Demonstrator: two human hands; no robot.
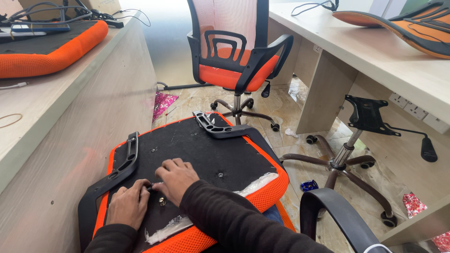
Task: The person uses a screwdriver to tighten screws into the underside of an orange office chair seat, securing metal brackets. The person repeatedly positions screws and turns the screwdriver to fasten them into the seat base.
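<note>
An orange chair seat (269, 187) lies upside down on my lap, its black underside (197, 150) facing up. A black armrest (123, 164) is fixed along its left edge and another black armrest (220, 129) along the far right. My left hand (129, 204) and my right hand (176, 178) meet near the front left of the underside, fingers pinched on a small thin metal piece (157, 184) between them. A small brass-coloured bolt (162, 201) stands in the underside just below my hands. Clear plastic wrap (255, 185) clings to the seat's front edge.
A wooden desk (56, 131) stands at my left with another orange seat (47, 49) and cables on it. An assembled orange mesh chair (234, 51) stands ahead. A bare chair base (347, 159) with wheels sits at right under a second desk (375, 56). A black armrest (337, 211) is near my right.
</note>
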